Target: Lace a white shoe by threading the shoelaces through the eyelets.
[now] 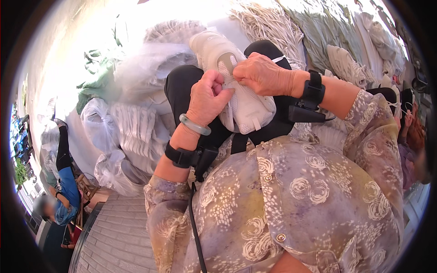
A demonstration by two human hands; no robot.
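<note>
A pale sneaker (250, 107) with mesh panels and a light outsole rests across my lap, one end pointing away from me. Over its middle, around the tongue and lace area, both hands are close together. My left hand (210, 96) is closed on the left side, thumb and fingers pinched above the upper. From the right, my right hand (261, 74) is curled, its fingertips pressed together near the tongue. Whatever is between the fingers of either hand is too small or hidden to make out.
Piles of pale shoe parts (136, 123) and clear plastic bags (98, 125) lie to my left. Beyond my right knee is a heap of cream laces (268, 27). Another person in blue (68, 195) sits at the far left; a co-worker's hand (408, 119) shows at the right.
</note>
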